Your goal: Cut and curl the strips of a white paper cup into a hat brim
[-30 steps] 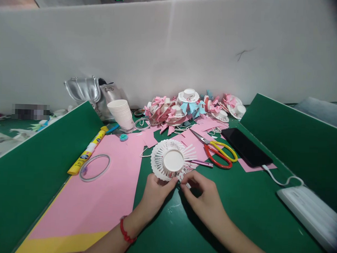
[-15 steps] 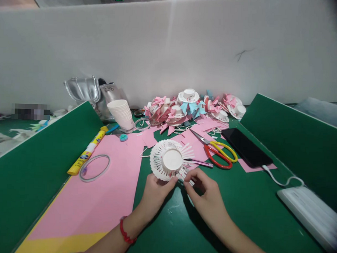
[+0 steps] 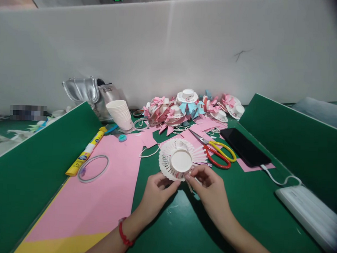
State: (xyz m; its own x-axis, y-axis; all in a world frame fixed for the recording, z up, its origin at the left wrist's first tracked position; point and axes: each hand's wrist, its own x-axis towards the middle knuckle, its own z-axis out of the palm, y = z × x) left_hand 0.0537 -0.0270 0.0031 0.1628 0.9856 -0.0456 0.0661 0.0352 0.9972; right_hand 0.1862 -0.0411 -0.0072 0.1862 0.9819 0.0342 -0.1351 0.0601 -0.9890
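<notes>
Between my hands is a paper cup [image 3: 181,160] cut into strips that fan out round its white base, like a small hat. Along its left and lower side the strips are curled into a scalloped rim; on the right several stick out straight. My left hand [image 3: 157,192] grips the lower left rim, thumb on top and the other fingers partly hidden. My right hand [image 3: 207,185] pinches strips at the lower right edge, close to the base. Just beyond lie scissors [image 3: 219,152] with one red and one yellow handle. A pink utility knife [image 3: 207,165] is mostly covered by the strips.
Pink paper [image 3: 107,198] covers the table's left side, with a roll of tape [image 3: 93,169] and a yellow glue tube [image 3: 86,151] on it. Stacked paper cups [image 3: 119,115] stand behind. Finished paper hats [image 3: 187,105] are heaped at the back. A phone [image 3: 245,147] connects to a white power bank [image 3: 310,216].
The cut paper cup has shifted right and turned a little in my hands. My right hand has moved its pinch closer to the cup's base, and more of the utility knife is covered.
</notes>
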